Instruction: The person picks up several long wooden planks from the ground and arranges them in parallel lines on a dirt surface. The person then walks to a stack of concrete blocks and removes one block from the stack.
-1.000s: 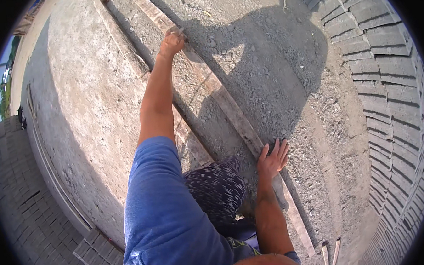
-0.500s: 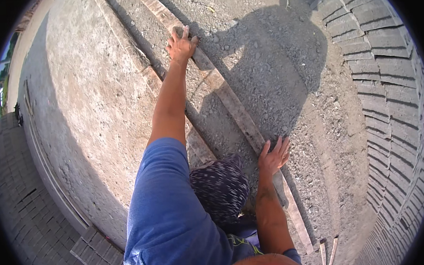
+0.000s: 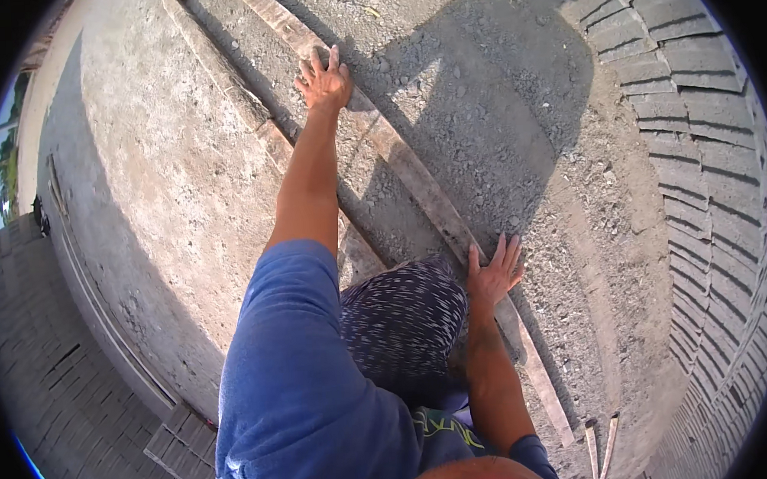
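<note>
A long, narrow wooden plank (image 3: 415, 175) runs slantwise over the gritty ground, from the far left to the near right. My left hand (image 3: 324, 84) lies on its far part with the fingers spread. Nearer to me, my right hand (image 3: 494, 274) rests on the same plank, its fingers stretched out over the edge. Neither hand wraps round the wood. A second wooden plank (image 3: 218, 70) lies roughly alongside, to the left of the first, and passes under my left forearm. My knee in dark patterned cloth (image 3: 400, 312) is between the two planks' near parts.
Stacked grey bricks (image 3: 695, 145) form a curved-looking wall on the right. More grey brick stacks (image 3: 38, 344) stand at the lower left. Two thin sticks (image 3: 607, 449) lie at the lower right. Loose gravel (image 3: 488, 86) covers the ground beyond the plank, partly under my shadow.
My view has shifted slightly, and more of my patterned knee shows. Both hands stay on the plank at nearly the same places; the right hand's fingers are spread a little differently.
</note>
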Action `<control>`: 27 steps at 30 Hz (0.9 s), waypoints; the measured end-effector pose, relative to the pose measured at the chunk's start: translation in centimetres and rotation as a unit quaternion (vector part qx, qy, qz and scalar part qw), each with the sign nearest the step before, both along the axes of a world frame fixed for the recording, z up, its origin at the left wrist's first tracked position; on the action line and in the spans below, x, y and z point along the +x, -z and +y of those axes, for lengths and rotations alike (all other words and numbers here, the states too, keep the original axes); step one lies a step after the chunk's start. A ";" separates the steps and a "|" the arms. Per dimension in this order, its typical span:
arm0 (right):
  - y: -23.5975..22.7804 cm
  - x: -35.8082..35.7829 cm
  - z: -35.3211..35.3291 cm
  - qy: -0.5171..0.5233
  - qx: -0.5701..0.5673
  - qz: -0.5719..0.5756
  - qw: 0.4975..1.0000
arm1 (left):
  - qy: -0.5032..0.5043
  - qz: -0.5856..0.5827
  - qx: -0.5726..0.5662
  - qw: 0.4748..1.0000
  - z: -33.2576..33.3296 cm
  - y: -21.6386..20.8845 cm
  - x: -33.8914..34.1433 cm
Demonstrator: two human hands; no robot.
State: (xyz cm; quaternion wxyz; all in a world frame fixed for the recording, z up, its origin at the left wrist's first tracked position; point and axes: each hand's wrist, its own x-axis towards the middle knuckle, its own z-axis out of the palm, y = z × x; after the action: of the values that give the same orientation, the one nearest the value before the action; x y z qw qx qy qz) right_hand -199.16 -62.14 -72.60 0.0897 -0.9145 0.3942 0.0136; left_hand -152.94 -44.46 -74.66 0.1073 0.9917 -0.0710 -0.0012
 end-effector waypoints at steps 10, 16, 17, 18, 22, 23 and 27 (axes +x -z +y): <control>-0.2 0.4 0.1 0.009 -0.005 -0.009 1.000 | 0.365 -0.047 -0.032 0.929 -6.2 -1.3 -16.3; -0.2 0.5 0.0 -0.044 -0.036 -0.001 0.998 | 0.351 -0.063 -0.019 0.934 -5.3 -1.2 -13.9; -0.2 0.4 0.0 -0.040 -0.033 -0.002 0.999 | 0.353 -0.079 -0.028 0.932 -5.1 -1.0 -13.9; 0.0 0.5 -0.1 -0.042 -0.034 0.001 0.999 | 0.357 -0.099 -0.040 0.928 -5.0 -0.7 -13.5; -0.7 0.7 0.1 -0.006 -0.020 -0.031 0.999 | 0.363 -0.101 -0.018 0.926 -4.6 -0.2 -13.7; -1.0 0.6 0.5 0.002 -0.010 -0.038 0.999 | 0.359 -0.100 -0.001 0.928 -3.9 -0.1 -13.5; -1.4 0.4 0.7 0.009 -0.002 -0.089 0.996 | 0.352 -0.079 -0.074 0.930 -4.5 -2.3 -20.5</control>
State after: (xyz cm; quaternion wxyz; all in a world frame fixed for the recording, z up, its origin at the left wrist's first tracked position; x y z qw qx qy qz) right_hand -198.77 -61.44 -71.21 0.1227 -0.9087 0.3931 -0.0690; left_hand -173.47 -48.94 -72.34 0.1667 0.8894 -0.4233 0.0451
